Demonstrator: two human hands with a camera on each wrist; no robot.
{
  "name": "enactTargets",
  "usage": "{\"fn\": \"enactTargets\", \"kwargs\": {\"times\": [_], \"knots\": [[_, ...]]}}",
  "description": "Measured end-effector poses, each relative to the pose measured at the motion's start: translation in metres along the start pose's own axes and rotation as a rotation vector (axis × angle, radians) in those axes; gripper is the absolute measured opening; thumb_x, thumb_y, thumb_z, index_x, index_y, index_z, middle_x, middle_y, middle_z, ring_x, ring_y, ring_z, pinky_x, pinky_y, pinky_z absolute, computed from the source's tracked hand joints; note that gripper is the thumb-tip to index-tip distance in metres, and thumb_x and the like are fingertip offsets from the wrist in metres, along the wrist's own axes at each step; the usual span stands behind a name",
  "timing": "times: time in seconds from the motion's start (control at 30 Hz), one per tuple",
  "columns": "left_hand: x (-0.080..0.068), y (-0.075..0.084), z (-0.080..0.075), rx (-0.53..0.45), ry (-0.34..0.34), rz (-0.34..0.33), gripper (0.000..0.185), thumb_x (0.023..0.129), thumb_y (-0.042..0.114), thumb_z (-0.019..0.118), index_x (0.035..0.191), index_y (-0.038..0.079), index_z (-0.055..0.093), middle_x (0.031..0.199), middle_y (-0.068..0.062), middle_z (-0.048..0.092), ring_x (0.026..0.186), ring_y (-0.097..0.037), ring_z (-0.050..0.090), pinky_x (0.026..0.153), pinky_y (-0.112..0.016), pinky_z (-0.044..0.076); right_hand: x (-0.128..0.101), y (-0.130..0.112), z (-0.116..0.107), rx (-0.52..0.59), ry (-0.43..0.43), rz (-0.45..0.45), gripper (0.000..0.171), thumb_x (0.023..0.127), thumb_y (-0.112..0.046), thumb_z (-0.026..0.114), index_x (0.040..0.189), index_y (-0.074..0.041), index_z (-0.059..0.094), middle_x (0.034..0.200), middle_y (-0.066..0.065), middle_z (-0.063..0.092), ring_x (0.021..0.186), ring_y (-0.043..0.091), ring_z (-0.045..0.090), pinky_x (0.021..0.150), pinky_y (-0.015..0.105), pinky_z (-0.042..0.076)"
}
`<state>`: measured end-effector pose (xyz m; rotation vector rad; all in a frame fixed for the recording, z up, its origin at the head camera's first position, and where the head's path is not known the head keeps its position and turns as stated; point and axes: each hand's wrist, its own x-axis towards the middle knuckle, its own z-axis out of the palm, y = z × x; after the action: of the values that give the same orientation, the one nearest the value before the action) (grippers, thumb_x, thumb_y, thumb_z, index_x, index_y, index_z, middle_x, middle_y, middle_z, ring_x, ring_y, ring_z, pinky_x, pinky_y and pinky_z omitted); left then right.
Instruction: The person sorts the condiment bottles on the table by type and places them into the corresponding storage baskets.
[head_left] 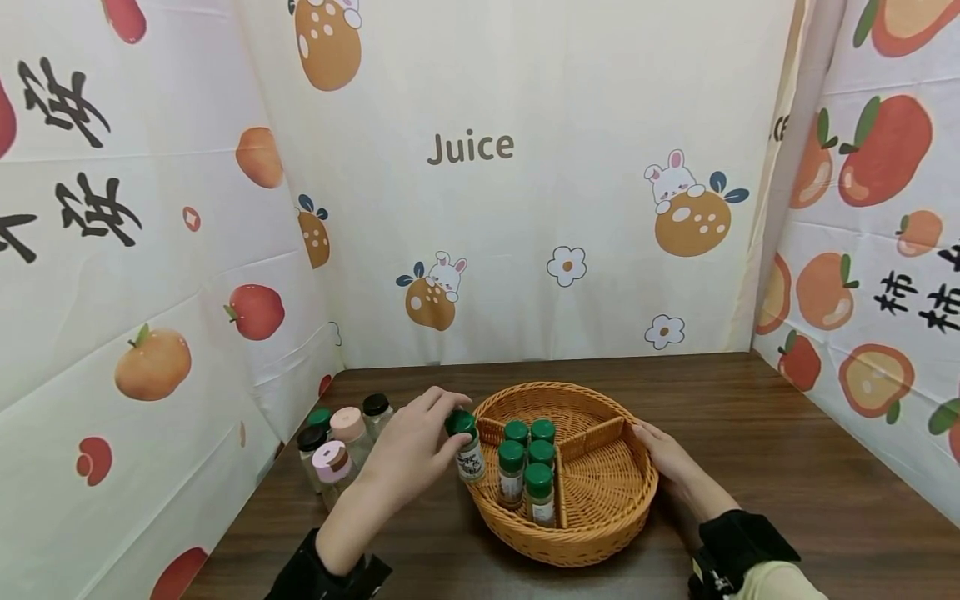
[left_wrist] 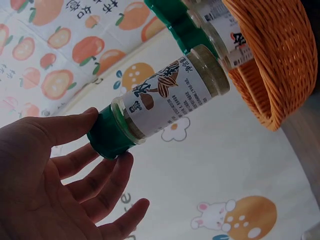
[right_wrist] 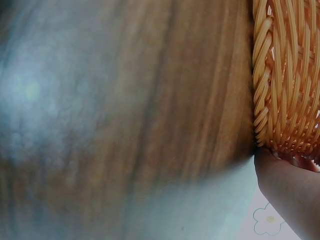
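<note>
My left hand (head_left: pixel 454 427) pinches the green cap of a small spice jar (head_left: pixel 468 454) with thumb and fingertips, holding it upright right at the left rim of a round wicker basket (head_left: pixel 600 533). In the left wrist view the jar (left_wrist: pixel 170 97) shows a white label and pale powder, with my left hand (left_wrist: pixel 107 137) round its cap and the basket (left_wrist: pixel 270 65) beside it. Several green-capped jars (head_left: pixel 528 467) stand in the basket's left compartment. My right hand (head_left: pixel 660 454) rests against the basket's right wall (right_wrist: pixel 285 75), and in the right wrist view this hand (right_wrist: pixel 285 190) touches the weave.
A cluster of jars with pink, black and green caps (head_left: pixel 337 442) stands on the dark wooden table (head_left: pixel 787 467) left of the basket. Printed fabric walls close in the left, back and right sides. The basket's other compartments hold nothing.
</note>
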<state>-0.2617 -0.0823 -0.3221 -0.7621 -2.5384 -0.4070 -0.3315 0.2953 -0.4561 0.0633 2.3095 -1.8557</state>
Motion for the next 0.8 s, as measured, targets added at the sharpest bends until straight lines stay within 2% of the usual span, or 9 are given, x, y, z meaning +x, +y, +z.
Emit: {"fn": "enactTargets", "kwargs": {"times": [0.17,0.4,0.8], "knots": [[0.002,0.006,0.005,-0.024,-0.015,0.011,0.038,0.090,0.031,0.075,0.124,0.018,0.063,0.114,0.002,0.064,0.071,-0.003,0.047,0.073,-0.029,0.047,0.000,0.001,0.000,0.006,0.000,-0.002,0.064,0.111,-0.034,0.024,0.158,0.002,0.001,0.161,0.034,0.006,0.148,0.051,0.017,0.117,0.057,0.032],[0.004,0.013,0.014,-0.064,-0.059,0.007,0.037,0.091,0.033,0.073,0.124,0.018,0.063,0.116,0.001,0.063,0.088,-0.013,0.060,0.083,-0.039,0.053,0.000,0.000,0.000,0.009,0.006,0.003,0.064,0.111,-0.034,0.023,0.158,0.002,0.001,0.162,0.034,0.006,0.148,0.050,0.016,0.117,0.057,0.032],[0.004,0.017,0.031,-0.050,-0.085,-0.003,0.033,0.092,0.035,0.072,0.121,0.021,0.063,0.115,0.001,0.062,0.082,-0.012,0.059,0.076,-0.035,0.051,0.000,0.000,0.001,0.016,0.007,0.004,0.065,0.111,-0.036,0.024,0.158,0.001,0.001,0.161,0.034,0.007,0.147,0.051,0.018,0.116,0.057,0.034]]}}
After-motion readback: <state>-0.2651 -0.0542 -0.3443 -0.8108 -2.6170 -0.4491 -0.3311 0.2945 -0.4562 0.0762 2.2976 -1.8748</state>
